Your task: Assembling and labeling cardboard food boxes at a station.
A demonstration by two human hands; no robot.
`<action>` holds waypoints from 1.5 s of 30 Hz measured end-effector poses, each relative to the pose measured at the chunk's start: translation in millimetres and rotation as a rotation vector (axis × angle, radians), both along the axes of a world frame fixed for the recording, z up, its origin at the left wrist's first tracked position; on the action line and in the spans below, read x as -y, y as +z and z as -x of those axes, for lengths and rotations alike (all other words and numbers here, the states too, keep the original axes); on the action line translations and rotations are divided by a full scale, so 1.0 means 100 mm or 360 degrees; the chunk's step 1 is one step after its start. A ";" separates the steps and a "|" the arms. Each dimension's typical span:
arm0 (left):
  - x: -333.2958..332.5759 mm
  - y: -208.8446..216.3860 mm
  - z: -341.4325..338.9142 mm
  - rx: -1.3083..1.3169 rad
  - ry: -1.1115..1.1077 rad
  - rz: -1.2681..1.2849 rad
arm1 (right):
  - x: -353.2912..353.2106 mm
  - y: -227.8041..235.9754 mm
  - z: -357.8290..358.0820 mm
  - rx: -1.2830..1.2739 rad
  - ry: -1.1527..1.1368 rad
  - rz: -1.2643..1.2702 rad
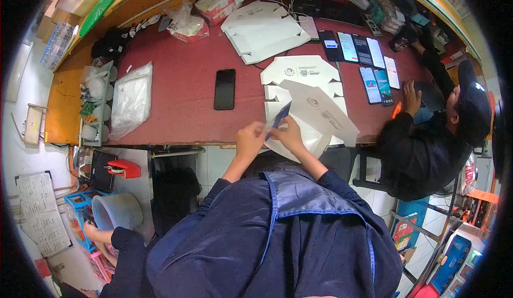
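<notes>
Both hands meet at the table's near edge. My right hand [289, 135] is closed on a thin dark blue strip [281, 115], which sticks up between the hands. Beside it, my left hand [250, 142] has its fingers drawn together at the strip's lower end. Its fingertips are blurred, and what they pinch cannot be made out. A folded white cardboard box blank [326, 113] with small black print stands tilted against my right hand and forearm. Behind it another white box blank [288, 69] lies flat. To the left, a black smartphone [224, 89] lies apart from both hands.
More white blanks [264, 31] lie farther back. Several phones [366, 52] lie at right, near a seated co-worker [433, 148] whose hand rests on the table. Clear plastic sleeves [132, 100] and a grey parts rack [99, 105] are at left. Another person's arm [99, 234] shows at lower left.
</notes>
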State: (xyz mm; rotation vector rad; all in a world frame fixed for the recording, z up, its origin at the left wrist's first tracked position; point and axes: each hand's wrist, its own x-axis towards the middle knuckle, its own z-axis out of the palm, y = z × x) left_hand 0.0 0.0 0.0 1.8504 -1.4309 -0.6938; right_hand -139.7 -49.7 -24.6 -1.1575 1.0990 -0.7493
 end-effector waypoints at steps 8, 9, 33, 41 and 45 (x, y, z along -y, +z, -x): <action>0.13 -0.01 0.06 -0.0190 0.0056 -0.0179 | 0.01 -0.26 0.06 0.0077 0.0325 0.0469; 0.14 -0.06 0.05 -0.0191 0.0063 -0.0169 | 0.01 -0.21 0.06 0.0077 0.0333 0.0478; 0.37 -0.29 0.30 0.0078 -0.0550 0.0948 | -0.17 -0.80 1.03 -0.0701 0.0148 0.0780; 0.44 0.13 0.21 -0.0226 -0.0097 0.0684 | 0.38 -0.30 -0.02 -0.0591 0.0268 0.0535; 0.60 -0.07 0.55 0.0093 -0.0558 0.0450 | 0.54 -2.08 1.11 -0.0837 0.0150 0.1296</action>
